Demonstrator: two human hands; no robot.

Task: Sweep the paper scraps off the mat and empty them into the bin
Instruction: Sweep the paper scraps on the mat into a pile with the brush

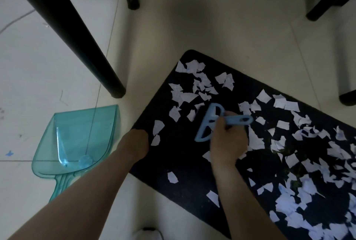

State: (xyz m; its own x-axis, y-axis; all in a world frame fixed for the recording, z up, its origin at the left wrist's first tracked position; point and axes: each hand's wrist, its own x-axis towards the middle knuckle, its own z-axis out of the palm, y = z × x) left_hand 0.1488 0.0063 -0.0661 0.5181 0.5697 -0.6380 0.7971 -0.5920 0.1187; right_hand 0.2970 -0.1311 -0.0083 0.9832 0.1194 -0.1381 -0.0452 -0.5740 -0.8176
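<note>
The right hand (228, 139) is gripping a small blue brush (215, 122) with fingers curled round the handle, thumb end toward the far-right tip, and the brush head is sitting just ahead and left of the knuckles. The left hand (135, 143) is pressing down on the near-left corner of the dark mat (185, 164); its fingers are tucked over the edge out of sight, so I can't tell if they're flat or curled under it.

The paper scraps (192, 89) are lying all over the mat: a cluster just beyond the brush, a few loose ones between the two hands, and the thickest pile off to the right of the right hand and back toward the person.

My guess is they'll be annoying to handle. They look thin, super light and a bit curled, so a quick flick will probably send them flying, while short low strokes should herd them better. The mat looks soft and floppy enough to slide on the tile floor (192, 27), so pinning that corner makes sense.

The teal dustpan (77, 135) is lying on the floor just left of the left hand, mouth pointing away. It looks like stiff light plastic, so grabbing it by the handle down near the left forearm looks like the obvious hold. No bin in view.
</note>
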